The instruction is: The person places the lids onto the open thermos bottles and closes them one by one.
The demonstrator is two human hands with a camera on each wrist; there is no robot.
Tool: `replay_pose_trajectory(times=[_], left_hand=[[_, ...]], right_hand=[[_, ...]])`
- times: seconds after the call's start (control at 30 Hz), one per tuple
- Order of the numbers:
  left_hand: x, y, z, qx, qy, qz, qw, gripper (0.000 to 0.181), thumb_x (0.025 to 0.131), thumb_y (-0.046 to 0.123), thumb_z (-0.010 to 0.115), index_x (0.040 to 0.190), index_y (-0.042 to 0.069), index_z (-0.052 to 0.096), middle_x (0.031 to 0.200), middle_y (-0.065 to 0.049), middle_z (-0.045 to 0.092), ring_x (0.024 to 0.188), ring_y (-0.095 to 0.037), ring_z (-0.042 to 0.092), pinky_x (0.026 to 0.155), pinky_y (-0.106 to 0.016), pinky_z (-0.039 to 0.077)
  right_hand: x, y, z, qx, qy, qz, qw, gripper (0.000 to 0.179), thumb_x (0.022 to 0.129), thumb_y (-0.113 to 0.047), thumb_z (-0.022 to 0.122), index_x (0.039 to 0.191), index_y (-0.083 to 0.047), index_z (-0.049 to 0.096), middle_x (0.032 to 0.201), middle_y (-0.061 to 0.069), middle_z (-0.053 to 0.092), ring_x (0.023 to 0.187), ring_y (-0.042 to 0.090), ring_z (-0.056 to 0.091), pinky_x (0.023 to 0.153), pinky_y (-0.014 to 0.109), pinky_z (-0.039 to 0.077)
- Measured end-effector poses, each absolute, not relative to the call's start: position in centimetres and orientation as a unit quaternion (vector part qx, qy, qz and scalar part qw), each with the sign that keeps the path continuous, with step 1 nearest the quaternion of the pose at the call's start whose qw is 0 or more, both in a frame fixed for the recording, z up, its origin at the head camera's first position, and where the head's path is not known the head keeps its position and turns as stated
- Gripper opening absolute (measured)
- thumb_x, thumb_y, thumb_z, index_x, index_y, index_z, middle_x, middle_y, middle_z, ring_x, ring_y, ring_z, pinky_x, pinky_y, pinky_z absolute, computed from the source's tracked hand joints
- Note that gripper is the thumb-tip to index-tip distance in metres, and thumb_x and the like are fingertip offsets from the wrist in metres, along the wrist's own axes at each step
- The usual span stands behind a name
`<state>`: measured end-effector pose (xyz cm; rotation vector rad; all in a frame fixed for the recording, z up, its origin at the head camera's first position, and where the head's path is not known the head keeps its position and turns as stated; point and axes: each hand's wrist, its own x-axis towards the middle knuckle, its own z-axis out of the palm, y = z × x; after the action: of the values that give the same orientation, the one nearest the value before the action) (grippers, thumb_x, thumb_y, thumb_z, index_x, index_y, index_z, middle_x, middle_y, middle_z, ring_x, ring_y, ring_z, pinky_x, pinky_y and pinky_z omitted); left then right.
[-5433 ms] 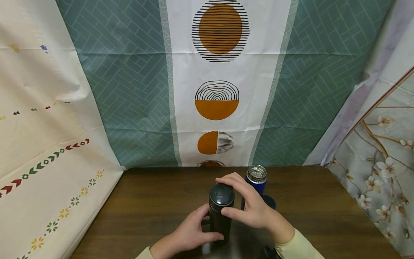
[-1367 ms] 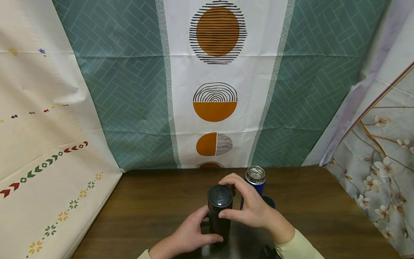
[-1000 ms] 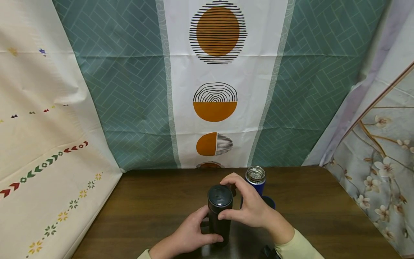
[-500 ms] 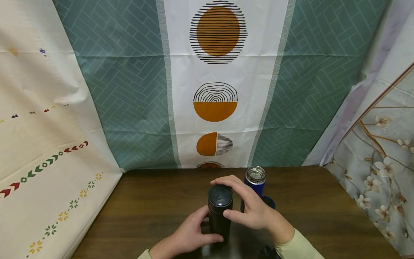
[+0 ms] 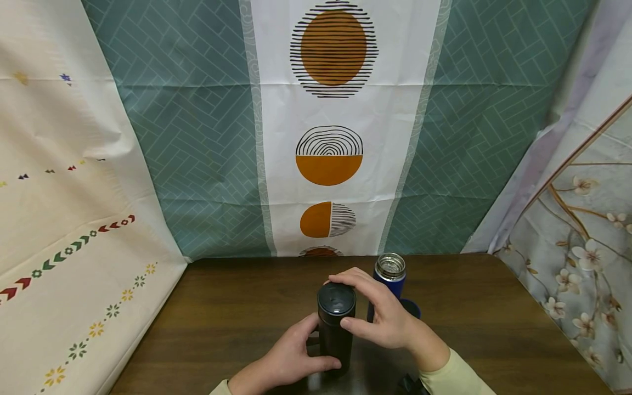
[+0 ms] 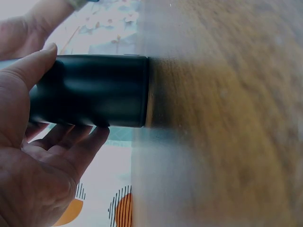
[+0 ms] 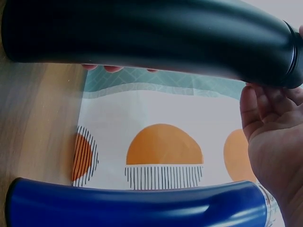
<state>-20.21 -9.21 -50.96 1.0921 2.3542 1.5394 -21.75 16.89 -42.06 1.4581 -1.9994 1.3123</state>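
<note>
A tall black vacuum flask [image 5: 336, 348] stands upright on the wooden table, its dark glossy-topped lid [image 5: 337, 299] in place. My left hand [image 5: 298, 351] grips the body from the left, thumb across the near side. In the left wrist view the fingers curl round the flask [image 6: 99, 90] and its base meets the tabletop. My right hand [image 5: 387, 315] holds the lid, thumb on the near right and fingers round the far side. The right wrist view shows the fingers of that hand [image 7: 279, 137] at the seam between lid and body.
Just right of the black flask stands a blue flask [image 5: 391, 288], its steel mouth uncovered. A dark blue-rimmed cap [image 5: 412, 309] sits beside it, partly behind my right hand. The table [image 5: 237, 296] ends at a patterned cloth backdrop [image 5: 207, 164].
My right hand's fingertips drew right along the lid by a second ago, swung left across its far rim half a second ago, and now sit slightly back right. The left hand stays put.
</note>
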Motion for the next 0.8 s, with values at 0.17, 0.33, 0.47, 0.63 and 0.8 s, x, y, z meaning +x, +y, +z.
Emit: replay_pose_trajectory(times=[0.17,0.33,0.47,0.63,0.8], left_hand=[[-20.18,-9.22,-50.94,0.363,0.779,0.507,0.061,0.074,0.094,0.038,0.093,0.157,0.035,0.053,0.142,0.009,0.068,0.133,-0.016,0.066,0.108,-0.040,0.058],[-20.17,-9.19,-50.93,0.367,0.779,0.506,0.059,0.074,0.094,0.037,0.094,0.156,0.035,0.054,0.141,0.009,0.068,0.133,-0.016,0.065,0.108,-0.041,0.058],[-20.19,-9.16,-50.92,0.368,0.779,0.505,0.058,0.074,0.094,0.036,0.094,0.156,0.035,0.054,0.141,0.010,0.068,0.132,-0.016,0.065,0.108,-0.041,0.058],[-20.18,-9.16,-50.92,0.366,0.781,0.503,0.057,0.072,0.094,0.037,0.094,0.155,0.036,0.054,0.140,0.010,0.068,0.132,-0.015,0.065,0.108,-0.041,0.058],[-20.17,-9.17,-50.95,0.364,0.782,0.502,0.058,0.071,0.094,0.038,0.093,0.154,0.036,0.055,0.140,0.010,0.068,0.132,-0.015,0.065,0.108,-0.041,0.058]], right_hand=[[-21.71,16.87,-42.11,0.504,-0.707,0.464,0.175,0.069,0.093,-0.010,0.086,0.155,-0.008,0.057,0.142,0.009,0.067,0.124,0.024,0.064,0.106,0.038,0.054],[-21.68,16.85,-42.24,0.493,-0.711,0.468,0.180,0.067,0.093,-0.016,0.092,0.151,-0.008,0.059,0.139,0.007,0.067,0.122,0.023,0.064,0.104,0.036,0.055],[-21.64,16.89,-42.33,0.486,-0.714,0.471,0.182,0.069,0.092,-0.021,0.095,0.150,-0.009,0.060,0.138,0.007,0.066,0.121,0.023,0.064,0.103,0.035,0.055],[-21.62,16.89,-42.49,0.479,-0.715,0.475,0.182,0.074,0.088,-0.022,0.099,0.148,-0.009,0.059,0.137,0.006,0.065,0.119,0.022,0.064,0.102,0.035,0.055],[-21.74,16.77,-42.62,0.481,-0.711,0.477,0.189,0.076,0.085,-0.023,0.101,0.146,-0.007,0.058,0.134,0.007,0.064,0.117,0.023,0.064,0.100,0.035,0.055]])
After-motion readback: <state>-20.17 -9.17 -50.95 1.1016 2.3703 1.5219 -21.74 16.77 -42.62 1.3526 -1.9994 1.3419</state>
